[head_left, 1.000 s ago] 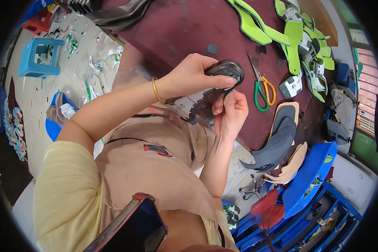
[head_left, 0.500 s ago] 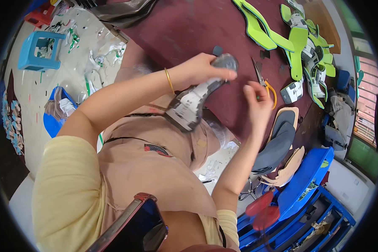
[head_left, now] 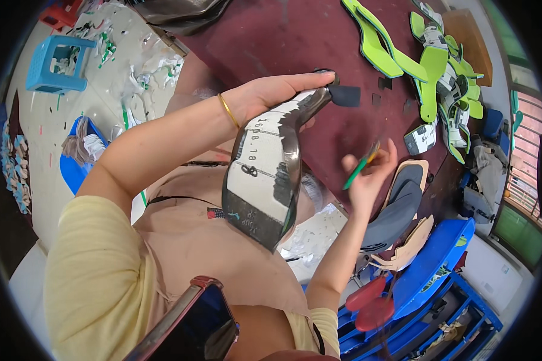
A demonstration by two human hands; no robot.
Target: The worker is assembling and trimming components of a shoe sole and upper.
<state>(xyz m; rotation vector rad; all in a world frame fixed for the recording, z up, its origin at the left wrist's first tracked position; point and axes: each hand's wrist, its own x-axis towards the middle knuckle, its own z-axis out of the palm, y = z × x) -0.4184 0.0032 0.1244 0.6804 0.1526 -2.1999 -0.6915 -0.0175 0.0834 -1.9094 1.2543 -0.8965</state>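
Observation:
My left hand is wrapped round the narrow heel end of a shoe upper on a last. Its sole side faces up, white in the middle with shiny dark bronze material round the edge, and the broad toe end hangs over my lap. A small dark grey rectangular patch juts out from the heel end, by my left thumb. To the right, over the table's edge, my right hand is closed on scissors with a green and an orange handle part; the blades are blurred.
Lime-green insole pieces and more shoe parts are heaped at the far right of the maroon table. Dark and tan sole pieces lie near my right forearm, above a blue bin. A blue stool stands at left.
The scissors have left the table and are now in my right hand. My left hand has turned the shoe so its sole side faces up, and the dark patch now juts from its heel.

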